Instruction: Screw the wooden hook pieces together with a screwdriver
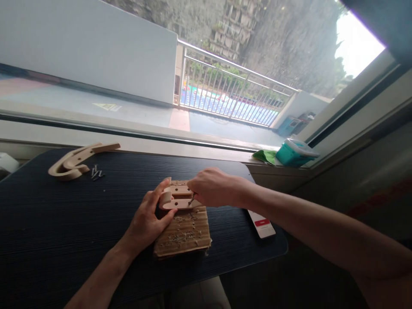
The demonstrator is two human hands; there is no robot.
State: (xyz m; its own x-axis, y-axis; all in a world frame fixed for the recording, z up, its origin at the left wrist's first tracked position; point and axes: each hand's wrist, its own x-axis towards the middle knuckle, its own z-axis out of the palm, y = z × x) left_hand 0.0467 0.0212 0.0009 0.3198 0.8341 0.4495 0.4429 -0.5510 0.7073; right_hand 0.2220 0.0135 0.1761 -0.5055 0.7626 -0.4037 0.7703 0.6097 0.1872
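Dark wood-grain table [80, 223] pushed up to a wide window; metal railing [238, 66] and a grey rocky slope outside. Teal container [292, 153] and green cloth [264, 156] sit at the window ledge, right side. Phone [263, 224] lies near the table's right end, screen lit, partly behind the right forearm.

Work spot is mid-table: corrugated cardboard block [183, 234], top face pocked with lots of small holes. Pale wooden piece [182, 204] lies on the far half of the block, rounded end to the left, two parallel arms running right, a slot between them. Dark round spots show along both arms; bare holes or screw heads, can't tell at this size.

Left hand [148, 216] is wrapped round the rounded end, thumb on the near edge, fingers on the far side, bracing it. Right hand [210, 187] is closed on a thin metal shaft [192, 199], tip at the right-hand spot on the near arm. Screw or driver, can't say; most of it is hidden in the fist.

Far left: curved wooden part [72, 162], one or two pieces unclear, with a small heap of loose screws [96, 173] just beside it, neither touched.

Progress, as a judgement: mid-job. Piece is positioned and one spot is being worked; how many are finished isn't readable. Loose screws and the spare curved part look unused.
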